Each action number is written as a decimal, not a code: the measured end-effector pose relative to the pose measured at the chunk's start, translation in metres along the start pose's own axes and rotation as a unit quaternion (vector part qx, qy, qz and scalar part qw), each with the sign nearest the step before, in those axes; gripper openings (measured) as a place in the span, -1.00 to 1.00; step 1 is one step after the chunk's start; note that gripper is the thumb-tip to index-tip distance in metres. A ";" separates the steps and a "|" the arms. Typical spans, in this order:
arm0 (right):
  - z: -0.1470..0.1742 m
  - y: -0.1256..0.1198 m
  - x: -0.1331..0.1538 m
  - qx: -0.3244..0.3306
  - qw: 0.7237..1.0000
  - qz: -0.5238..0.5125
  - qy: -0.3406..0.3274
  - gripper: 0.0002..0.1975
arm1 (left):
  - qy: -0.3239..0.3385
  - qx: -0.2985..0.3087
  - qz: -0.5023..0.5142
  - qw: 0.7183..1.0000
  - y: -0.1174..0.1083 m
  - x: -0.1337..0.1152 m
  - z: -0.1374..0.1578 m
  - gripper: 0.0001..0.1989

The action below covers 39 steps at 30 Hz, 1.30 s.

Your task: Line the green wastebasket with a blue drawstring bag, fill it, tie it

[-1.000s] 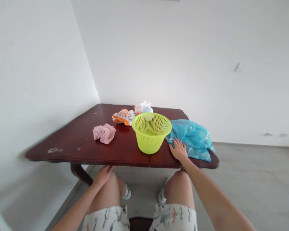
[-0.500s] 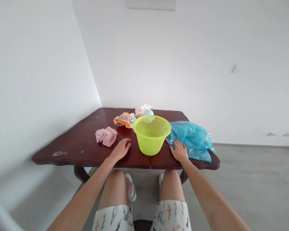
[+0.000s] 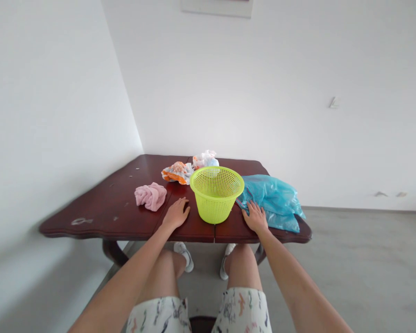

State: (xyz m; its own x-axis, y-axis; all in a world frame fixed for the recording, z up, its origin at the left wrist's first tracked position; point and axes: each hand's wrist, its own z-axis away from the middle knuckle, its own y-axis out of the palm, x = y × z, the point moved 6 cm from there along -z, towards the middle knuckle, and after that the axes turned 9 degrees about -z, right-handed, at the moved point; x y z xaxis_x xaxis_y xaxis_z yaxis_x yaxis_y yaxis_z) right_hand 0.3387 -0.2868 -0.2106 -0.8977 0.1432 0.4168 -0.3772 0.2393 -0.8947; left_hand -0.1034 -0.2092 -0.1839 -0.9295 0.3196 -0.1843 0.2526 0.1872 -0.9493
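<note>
My left hand rests open on the dark wooden table, between a crumpled pink cloth and a yellow-green plastic basket. The basket stands upright before me, its mesh sides showing and no contents visible in the part I can see. To its right, my right hand lies flat with fingers spread, fingertips at the near edge of a blue plastic bag. That bag is spread loosely over the table's right side. Neither hand holds anything.
Behind the basket lie a crumpled orange and white plastic bag and a white plastic bag with something light blue. The table's far edge is near a white wall. My knees are at its front edge.
The whole view has shifted slightly, and my feet and legs have moved a little below the table. Both hands stay in place beside the basket.
</note>
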 end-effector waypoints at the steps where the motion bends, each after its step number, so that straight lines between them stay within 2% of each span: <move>1: 0.000 0.000 0.000 -0.002 1.000 -0.001 -0.002 -0.27 | -0.001 -0.001 -0.003 1.000 -0.001 -0.001 0.000 -0.52; 8: 0.002 0.001 -0.001 -0.038 0.999 -0.015 -0.017 -0.26 | -0.010 -0.004 -0.016 1.000 -0.003 -0.004 0.000 -0.52; 12: 0.011 -0.013 0.002 -0.149 0.988 -0.036 -0.035 -0.07 | -0.012 0.002 -0.014 1.000 -0.003 -0.003 0.000 -0.51; 15: 0.017 -0.024 0.005 -0.196 0.979 -0.043 -0.045 -0.22 | -0.012 0.007 -0.011 1.000 -0.001 -0.004 -0.001 -0.51; 19: 0.027 -0.030 0.006 -0.176 0.983 -0.036 -0.037 -0.61 | -0.015 0.009 -0.009 1.000 0.000 -0.004 -0.002 -0.50; 23: 0.052 -0.027 -0.001 -0.165 0.986 -0.035 -0.011 -0.75 | -0.008 0.004 -0.004 1.000 -0.001 -0.004 -0.002 -0.49; 26: 0.075 -0.024 -0.014 -0.168 0.985 -0.038 0.024 -0.66 | -0.002 -0.003 -0.001 1.000 0.001 -0.003 -0.002 -0.50; 30: 0.089 -0.030 -0.033 -0.157 0.985 -0.039 0.057 -0.37 | 0.000 -0.011 0.005 1.000 0.005 -0.001 -0.003 -0.50; 32: 0.085 -0.038 -0.042 -0.141 0.986 -0.047 0.077 -0.31 | 0.001 -0.012 0.008 1.000 0.008 0.001 -0.004 -0.50; 36: 0.058 -0.058 -0.042 -0.086 0.992 -0.076 0.053 -0.62 | 0.000 -0.014 0.010 1.000 0.011 0.002 -0.003 -0.50; 39: 0.027 -0.081 -0.031 -0.067 0.993 -0.098 0.026 -0.71 | 0.000 -0.016 0.008 1.000 0.010 0.002 -0.002 -0.50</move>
State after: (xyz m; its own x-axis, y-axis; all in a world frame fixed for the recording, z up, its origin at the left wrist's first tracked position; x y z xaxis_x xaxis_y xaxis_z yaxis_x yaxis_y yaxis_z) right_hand 0.3905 -0.3363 -0.1553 -0.7957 0.1288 0.5918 -0.5074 0.3919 -0.7674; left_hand -0.1016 -0.2046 -0.1932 -0.9254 0.3223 -0.1995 0.2761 0.2124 -0.9374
